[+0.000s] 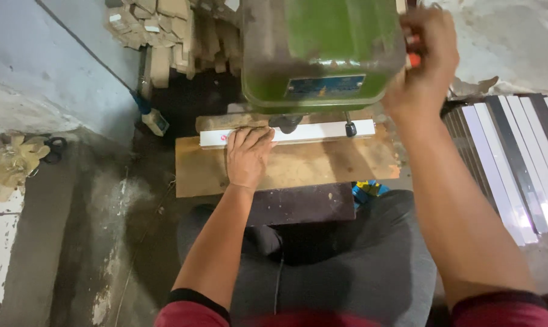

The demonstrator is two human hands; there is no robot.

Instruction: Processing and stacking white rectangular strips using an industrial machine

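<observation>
Two hands are at work under a green drill press (322, 48). The left hand (248, 156) is laid flat, fingers spread, on a long white strip (322, 131) lying across a wooden board (310, 166) beneath the drill. The right hand (422, 60) is closed around the red-tipped lever (414, 59). The strip is best pressed firmly while the lever is drawn down slowly. It looks slim, straight and glossy.

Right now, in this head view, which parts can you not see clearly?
- The tool tip under the green machine head: hidden by the head's own body.
- What the right hand grips: mostly covered by its fingers and motion-blurred.
- The white strip: its left part lies under the left hand.
- The stacked strips: cut off by the right edge.
</observation>
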